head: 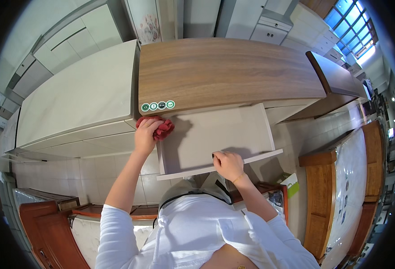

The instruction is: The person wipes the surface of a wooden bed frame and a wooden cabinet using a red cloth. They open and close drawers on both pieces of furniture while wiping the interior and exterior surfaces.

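My left hand [146,134] presses a crumpled red cloth [164,129] at the left rear corner of an open drawer [214,134], just below the wood-grain top of a desk [231,70]. The drawer is pale inside, and I see nothing in it but shadows. Over its front panel [263,156] my right hand [229,164] is curled, with the fingers on the inner side. Round green and dark stickers [157,105] mark the front left corner of the desktop.
A white-topped cabinet [79,90] adjoins the desk on the left. To the right stands a dark brown panel-sided piece [331,80]. Behind me are wooden bed frames [318,198], one with a plastic-wrapped mattress [347,188], and a reddish wooden headboard [54,232].
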The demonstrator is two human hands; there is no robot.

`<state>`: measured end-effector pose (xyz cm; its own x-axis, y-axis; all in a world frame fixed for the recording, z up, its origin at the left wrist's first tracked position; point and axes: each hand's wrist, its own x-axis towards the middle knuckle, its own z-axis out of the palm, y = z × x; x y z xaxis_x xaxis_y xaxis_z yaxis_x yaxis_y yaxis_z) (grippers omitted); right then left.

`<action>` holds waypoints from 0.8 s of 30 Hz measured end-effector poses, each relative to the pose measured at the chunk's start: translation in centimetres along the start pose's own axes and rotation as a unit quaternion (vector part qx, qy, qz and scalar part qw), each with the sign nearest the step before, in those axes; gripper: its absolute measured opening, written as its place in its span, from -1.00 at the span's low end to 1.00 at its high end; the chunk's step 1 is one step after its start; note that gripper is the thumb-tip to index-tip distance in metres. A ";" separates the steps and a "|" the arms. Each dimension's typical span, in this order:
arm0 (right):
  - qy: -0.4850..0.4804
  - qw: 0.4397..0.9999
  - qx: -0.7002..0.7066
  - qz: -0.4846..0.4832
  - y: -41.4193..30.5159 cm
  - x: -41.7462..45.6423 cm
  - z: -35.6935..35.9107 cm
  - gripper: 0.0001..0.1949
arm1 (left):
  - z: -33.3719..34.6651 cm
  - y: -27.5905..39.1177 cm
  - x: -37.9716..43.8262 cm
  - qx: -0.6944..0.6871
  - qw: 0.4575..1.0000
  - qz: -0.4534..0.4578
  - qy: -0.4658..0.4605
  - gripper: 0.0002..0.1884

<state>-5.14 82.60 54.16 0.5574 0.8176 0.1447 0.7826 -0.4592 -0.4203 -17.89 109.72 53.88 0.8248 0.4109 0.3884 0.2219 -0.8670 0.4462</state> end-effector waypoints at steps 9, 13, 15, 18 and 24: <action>-0.001 1.000 0.005 -0.004 0.1 -0.2 0.1 -0.89 | -3.9 3.3 -7.8 -0.161 0.977 -0.027 -0.140 -0.65; -0.005 1.000 0.010 -0.006 -0.2 0.0 -0.1 -0.88 | -4.8 2.8 -9.8 -0.382 0.868 -0.242 -0.203 -0.64; 0.026 0.998 0.050 -0.025 -0.6 0.2 -0.3 -0.86 | -4.9 3.1 -9.4 -0.393 0.870 -0.271 -0.122 -0.63; 0.019 0.979 0.202 -0.002 -1.2 -0.5 -0.8 -0.77 | -5.0 5.5 -6.6 -0.331 0.933 -0.139 0.009 -0.62; -0.015 0.542 0.825 0.162 -6.6 -1.2 -0.1 -0.66 | -2.2 13.2 -3.2 -0.314 0.947 0.066 0.019 -0.53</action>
<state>-10.96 84.62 56.88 0.5671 0.8037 -0.1801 -0.6810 0.3345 -0.6515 -18.80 97.60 60.32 0.8014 0.3312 0.4981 -0.2452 -0.5776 0.7786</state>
